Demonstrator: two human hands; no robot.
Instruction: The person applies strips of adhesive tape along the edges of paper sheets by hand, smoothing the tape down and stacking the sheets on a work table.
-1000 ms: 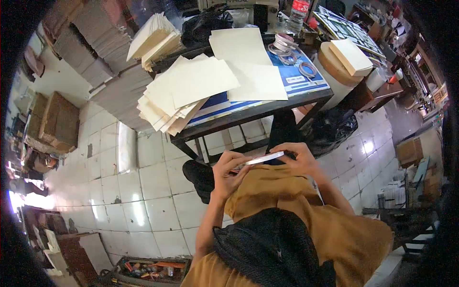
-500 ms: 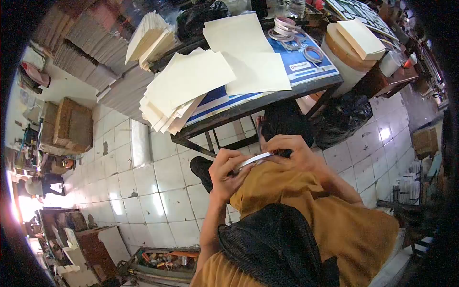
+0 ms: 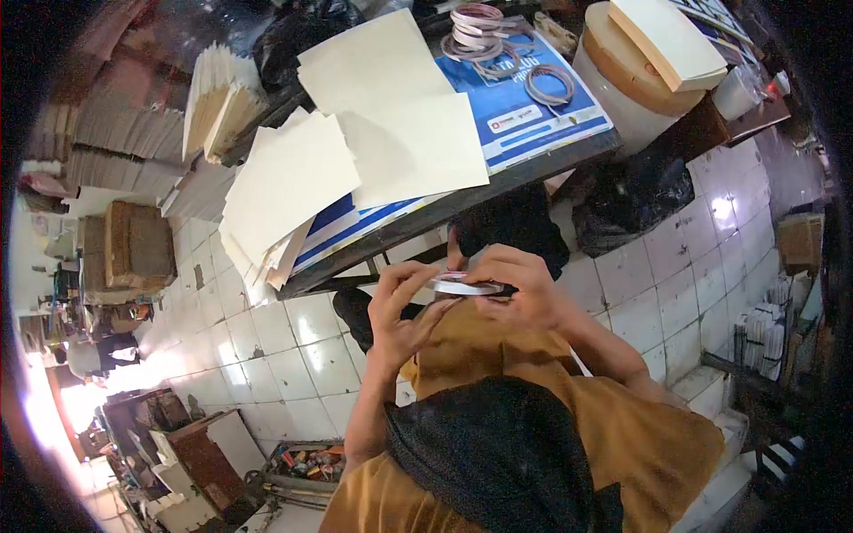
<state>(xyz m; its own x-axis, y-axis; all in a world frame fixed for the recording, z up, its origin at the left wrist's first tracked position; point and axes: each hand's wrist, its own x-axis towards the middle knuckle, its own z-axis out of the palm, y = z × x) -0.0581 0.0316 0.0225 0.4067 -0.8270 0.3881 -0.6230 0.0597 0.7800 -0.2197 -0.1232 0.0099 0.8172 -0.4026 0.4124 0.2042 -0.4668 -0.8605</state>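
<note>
Above my lap, a thin white roll of tape (image 3: 464, 287) is held level between both hands. My left hand (image 3: 400, 306) grips its left edge with thumb and fingers. On the opposite edge, my right hand (image 3: 520, 289) pinches the roll, its fingertips partly hidden behind the curled knuckles. Just beyond my hands stands a dark-framed table (image 3: 382, 238). Cream paper sheets (image 3: 404, 142) lie spread across it, overlapping a blue printed sheet (image 3: 511, 111). Similar narrow rolls (image 3: 477, 40) are stacked at its back, and a separate roll (image 3: 551, 87) rests nearer to me.
Right of the table, a paper stack (image 3: 666, 44) sits on a large round drum (image 3: 622, 98). A black plastic bag (image 3: 635, 209) is on the tiled floor below. Brown boxes (image 3: 138, 244) and tall paper stacks (image 3: 120, 133) are at the left.
My hands have moved slightly left and the roll is now held more level, showing more of its rim. The camera view has shifted, bringing the table closer.
</note>
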